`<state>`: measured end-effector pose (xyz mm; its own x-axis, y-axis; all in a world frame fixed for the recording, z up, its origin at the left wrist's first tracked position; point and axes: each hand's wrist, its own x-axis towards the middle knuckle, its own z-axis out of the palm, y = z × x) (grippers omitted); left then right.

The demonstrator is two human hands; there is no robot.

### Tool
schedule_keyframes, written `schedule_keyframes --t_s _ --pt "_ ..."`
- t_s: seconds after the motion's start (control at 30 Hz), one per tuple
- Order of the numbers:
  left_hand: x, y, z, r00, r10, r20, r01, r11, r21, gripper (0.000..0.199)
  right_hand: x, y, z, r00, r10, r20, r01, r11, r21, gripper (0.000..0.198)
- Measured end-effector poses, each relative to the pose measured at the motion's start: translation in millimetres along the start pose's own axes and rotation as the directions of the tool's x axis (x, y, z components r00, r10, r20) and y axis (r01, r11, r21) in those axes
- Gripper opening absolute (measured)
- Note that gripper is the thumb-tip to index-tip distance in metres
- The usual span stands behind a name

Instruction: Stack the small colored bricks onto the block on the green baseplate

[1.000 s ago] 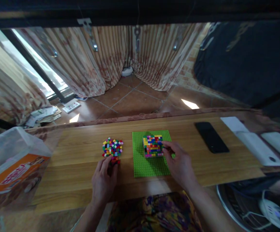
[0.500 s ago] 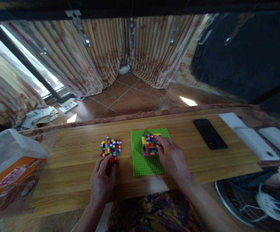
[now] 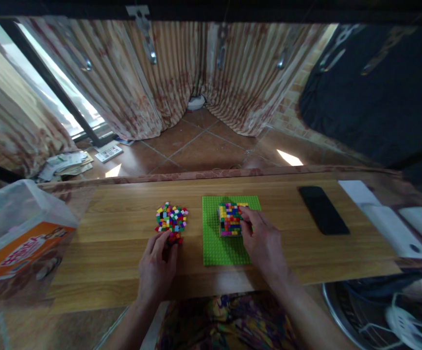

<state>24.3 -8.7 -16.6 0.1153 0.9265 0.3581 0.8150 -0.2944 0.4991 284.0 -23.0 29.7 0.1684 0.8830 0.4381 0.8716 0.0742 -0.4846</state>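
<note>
A loose pile of small colourful toy bricks (image 3: 172, 217) lies on the wooden board. At its near edge, my left hand (image 3: 157, 262) rests with curled fingers, thumb and forefinger apart beside a few red bricks (image 3: 175, 238). On the green baseplate (image 3: 212, 253) stands a block built of many-coloured bricks (image 3: 228, 221). My right hand (image 3: 263, 238) is at the right side of this block, fingertips pinched together against its upper right part. Those fingers cover part of the block, and whatever is between them is hidden.
A black phone (image 3: 323, 210) lies on the wooden board (image 3: 123, 253) to the right, near white flat objects (image 3: 396, 231). At the left stands a translucent tub with an orange label (image 3: 25, 250). Curtains (image 3: 174, 73) hang beyond the tiled floor (image 3: 196, 146).
The camera view has shifted a little, so everything sits slightly differently in the picture. Both hands keep nearly the same places, the left at the pile and the right at the block.
</note>
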Motion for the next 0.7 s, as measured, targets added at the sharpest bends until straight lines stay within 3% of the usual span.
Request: schedule_keyframes --t_s 0.53,0.7 --pt "-1 0 0 1.000 -0.012 0.002 0.012 0.999 -0.031 0.029 0 11 -12 0.989 0.135 -0.056 -0.127 0.984 0.123 0.020" --pt "-1 -1 0 1.000 -0.023 0.007 0.023 1.000 -0.021 0.029 2 13 -3 0.978 0.176 -0.112 -0.166 0.981 0.096 0.029"
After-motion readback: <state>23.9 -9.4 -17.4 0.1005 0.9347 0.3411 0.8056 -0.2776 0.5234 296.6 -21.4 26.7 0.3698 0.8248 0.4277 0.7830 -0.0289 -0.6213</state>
